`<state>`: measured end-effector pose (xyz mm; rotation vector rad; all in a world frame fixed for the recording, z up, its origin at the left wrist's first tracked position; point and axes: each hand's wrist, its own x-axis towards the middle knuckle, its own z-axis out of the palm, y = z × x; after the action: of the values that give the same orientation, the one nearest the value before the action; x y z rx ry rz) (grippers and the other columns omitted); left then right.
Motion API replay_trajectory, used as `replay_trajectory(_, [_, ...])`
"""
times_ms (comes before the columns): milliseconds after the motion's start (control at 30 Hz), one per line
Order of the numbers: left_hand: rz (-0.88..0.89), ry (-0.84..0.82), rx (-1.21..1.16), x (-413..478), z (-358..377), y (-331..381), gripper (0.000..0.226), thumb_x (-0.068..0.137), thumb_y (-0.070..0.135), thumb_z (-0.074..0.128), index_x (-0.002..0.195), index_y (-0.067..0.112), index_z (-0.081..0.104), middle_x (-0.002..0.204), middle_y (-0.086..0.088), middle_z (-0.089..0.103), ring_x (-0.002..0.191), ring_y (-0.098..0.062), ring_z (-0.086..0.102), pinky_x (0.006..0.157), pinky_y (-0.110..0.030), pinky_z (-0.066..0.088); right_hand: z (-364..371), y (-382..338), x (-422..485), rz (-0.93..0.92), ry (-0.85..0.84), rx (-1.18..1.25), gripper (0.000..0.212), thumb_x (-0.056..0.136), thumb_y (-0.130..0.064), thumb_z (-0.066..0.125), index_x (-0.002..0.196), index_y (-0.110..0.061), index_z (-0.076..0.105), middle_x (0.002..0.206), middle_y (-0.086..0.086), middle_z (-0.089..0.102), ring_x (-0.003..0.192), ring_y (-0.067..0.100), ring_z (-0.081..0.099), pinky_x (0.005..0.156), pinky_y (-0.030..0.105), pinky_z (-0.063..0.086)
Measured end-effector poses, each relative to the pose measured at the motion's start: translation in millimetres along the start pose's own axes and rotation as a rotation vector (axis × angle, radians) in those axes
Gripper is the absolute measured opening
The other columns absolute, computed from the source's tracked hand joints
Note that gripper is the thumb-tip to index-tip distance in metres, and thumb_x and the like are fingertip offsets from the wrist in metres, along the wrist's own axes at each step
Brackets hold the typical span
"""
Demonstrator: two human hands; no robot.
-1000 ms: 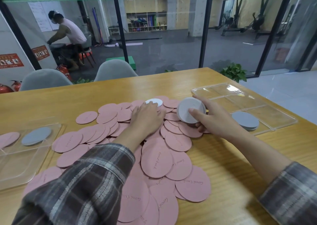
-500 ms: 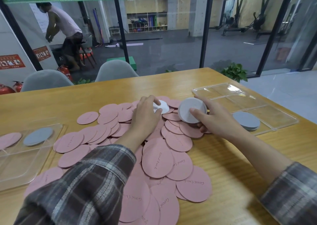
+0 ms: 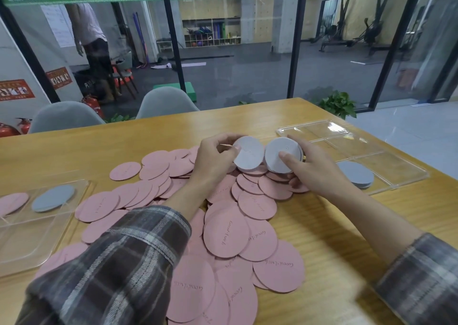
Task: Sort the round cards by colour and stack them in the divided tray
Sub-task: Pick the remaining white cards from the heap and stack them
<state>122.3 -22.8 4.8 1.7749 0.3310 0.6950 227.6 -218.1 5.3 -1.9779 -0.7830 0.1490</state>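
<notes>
The counter [image 3: 322, 250] and the left tray [image 3: 29, 238] are running off frame; sleeves are hiding part of the pink cards [image 3: 225, 235]. The divided tray [image 3: 386, 166] is sitting just beyond the right hand [image 3: 319, 168], which is gripping a grey stack [image 3: 277, 156]. The left hand [image 3: 213, 158], earlier down on the pile, is now pinching a lifted grey card [image 3: 249, 157] beside that stack.

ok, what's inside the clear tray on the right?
A stack of grey cards sits in the near-left compartment of the clear tray; the other compartments show bare plastic. The right hand, holding a pale card stack, covers the grey stack's left edge and that tray corner.
</notes>
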Motion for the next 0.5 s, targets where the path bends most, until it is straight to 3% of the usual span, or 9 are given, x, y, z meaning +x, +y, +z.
replay_trajectory(67, [0.062, -0.013, 0.005, 0.3, 1.2, -0.9, 0.025, 0.098, 0.005, 0.065, 0.109, 0.021, 0.080, 0.103, 0.008, 0.078, 0.098, -0.015, 0.071, 0.076, -0.033, 0.062, -0.2, 0.8, 0.7, 0.003, -0.016, 0.018, 0.055, 0.102, -0.037, 0.056, 0.154, -0.042, 0.038, 0.112, 0.006, 0.066, 0.058, 0.018, 0.072, 0.062, 0.035, 0.062])
replay_trajectory(233, [0.134, 0.084, -0.070, 2.3, -4.2, 0.0, 0.017, 0.091, 0.005, 0.078, 0.098, 0.020, 0.079, 0.096, 0.010, 0.081, 0.095, -0.006, 0.075, 0.082, -0.016, 0.055, -0.3, 2.3, 1.7, -0.004, -0.029, 0.023, 0.058, 0.101, -0.038, 0.057, 0.155, -0.039, 0.037, 0.112, 0.007, 0.065, 0.061, 0.022, 0.073, 0.070, 0.044, 0.064])
replay_trajectory(333, [0.127, 0.062, -0.092, 0.8, -3.1, 2.6, 0.016, 0.093, 0.006, 0.076, 0.096, 0.021, 0.079, 0.095, 0.009, 0.081, 0.093, -0.005, 0.075, 0.079, -0.016, 0.056, 0.0, 0.9, 0.9, -0.004, -0.044, 0.004, 0.061, 0.101, -0.038, 0.057, 0.157, -0.038, 0.033, 0.107, 0.006, 0.067, 0.063, 0.020, 0.074, 0.070, 0.045, 0.064])
replay_trajectory(500, [0.083, -0.124, -0.069, -5.0, 3.7, 3.4, 0.010, 0.094, 0.010, 0.076, 0.102, 0.014, 0.080, 0.099, -0.002, 0.080, 0.091, -0.012, 0.073, 0.068, -0.024, 0.058, 2.1, -11.5, -8.2, -0.007, -0.136, 0.056, 0.064, 0.100, -0.039, 0.060, 0.157, -0.039, 0.031, 0.105, 0.005, 0.067, 0.068, 0.021, 0.073, 0.072, 0.048, 0.064])
